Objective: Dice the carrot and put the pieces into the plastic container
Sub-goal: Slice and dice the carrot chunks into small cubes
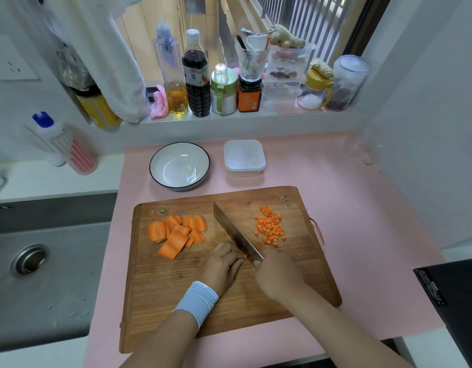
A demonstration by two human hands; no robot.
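Note:
Several flat carrot slabs (176, 232) lie on the left of the wooden cutting board (176, 288). A small heap of diced carrot (270, 229) sits on the board's right. My right hand (277, 274) grips the handle of a cleaver (233, 232) whose blade edge rests on the board. My left hand (224, 264), fingers curled, presses down on a carrot piece right against the blade; that piece is almost hidden. The clear plastic container (244, 158) stands behind the board, with nothing in it.
A white bowl (179, 166) with a dark rim stands left of the container on the pink mat. A steel sink (38, 261) lies to the left. Bottles and jars (195, 75) line the window sill. A black box (452, 301) sits at the right.

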